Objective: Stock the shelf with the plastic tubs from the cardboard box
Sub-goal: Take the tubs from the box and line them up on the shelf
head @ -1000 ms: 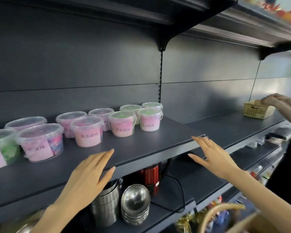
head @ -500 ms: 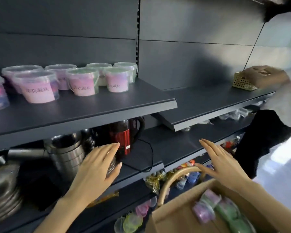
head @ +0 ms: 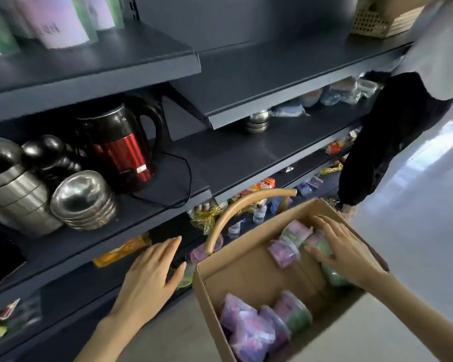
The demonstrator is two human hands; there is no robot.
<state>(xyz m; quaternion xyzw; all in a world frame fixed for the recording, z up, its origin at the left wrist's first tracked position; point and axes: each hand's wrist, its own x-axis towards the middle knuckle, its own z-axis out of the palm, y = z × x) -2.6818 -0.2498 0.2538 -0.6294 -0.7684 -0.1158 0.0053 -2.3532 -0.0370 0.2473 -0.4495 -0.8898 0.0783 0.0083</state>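
Note:
An open cardboard box [head: 249,273] sits low at the front right, holding several clear plastic tubs with pink, purple and green contents [head: 251,327]. My right hand [head: 343,246] reaches into the box's far end, fingers spread over a green tub [head: 324,248]; a firm grip does not show. My left hand [head: 152,273] hovers open just left of the box, holding nothing. Several stocked tubs [head: 60,24] stand blurred on the dark upper shelf [head: 94,71] at top left.
A red and black kettle [head: 120,145], steel bowls [head: 84,199] and pots [head: 13,197] fill the shelf below. A curved tan handle [head: 236,212] rises behind the box. Another person [head: 403,121] stands at the right by a woven basket [head: 372,19]. Small goods line the lower shelves.
My view dropped from the upper shelf down to the box. Both hands came down from the shelf edge; the right hand went into the box onto a tub, the left stopped beside it.

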